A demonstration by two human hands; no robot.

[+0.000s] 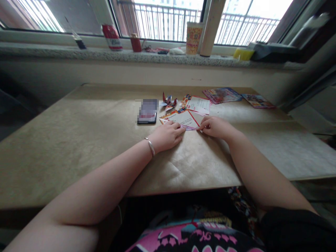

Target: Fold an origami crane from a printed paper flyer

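Note:
A printed paper sheet (187,119) with an orange patterned edge and a folded purple strip lies on the table in front of me. My left hand (169,134) rests on its near left edge, fingers stretched out and pressing down. At the sheet's near right corner, my right hand (214,126) has its fingers bent together on the paper's edge. Just beyond is a second printed sheet (199,104), partly covered by the first. A small folded paper figure (168,102) with pointed tips stands behind the sheets.
A phone (147,112) lies left of the papers. Colourful printed leaflets (223,95) and another colourful sheet (257,100) are at the back right. On the windowsill stand a red can (111,36), a patterned cup (194,38) and a yellow sponge-like block (243,54).

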